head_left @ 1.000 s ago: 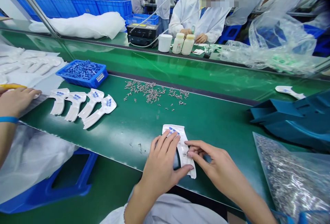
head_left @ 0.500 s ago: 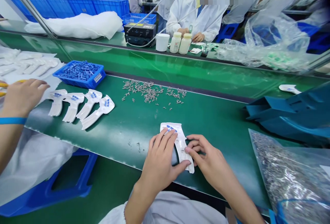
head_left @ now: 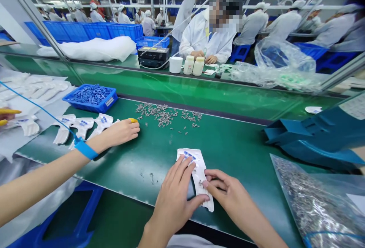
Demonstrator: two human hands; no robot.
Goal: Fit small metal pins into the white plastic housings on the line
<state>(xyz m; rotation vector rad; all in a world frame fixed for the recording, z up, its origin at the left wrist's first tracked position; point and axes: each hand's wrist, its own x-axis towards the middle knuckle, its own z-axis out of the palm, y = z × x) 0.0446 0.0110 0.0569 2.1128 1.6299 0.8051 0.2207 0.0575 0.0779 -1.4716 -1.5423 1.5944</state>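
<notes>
A curved white plastic part (head_left: 201,164) with blue pieces at its upper end lies on the green bench in front of me. My left hand (head_left: 178,196) rests over it, fingers along its upper left and thumb across its lower end, holding it down. At its right edge is my right hand (head_left: 226,191), thumb and fingers brought together by a tiny metal piece (head_left: 200,182) on the part. The exact grip on that piece is partly hidden. Farther back, many similar small metal pieces (head_left: 164,115) lie scattered in a pile.
A co-worker's hand (head_left: 125,131) with a blue wrist strap reaches in from the left, over several white parts (head_left: 82,124). Behind it stands a blue bin (head_left: 107,105) of blue pieces. At right are a bag of metal pieces (head_left: 310,198) and a teal holder (head_left: 302,137).
The co-worker's arm has swung in from the far left to the rightmost white part in the row. My view has tilted up. Both my hands stay on the same white part.
</notes>
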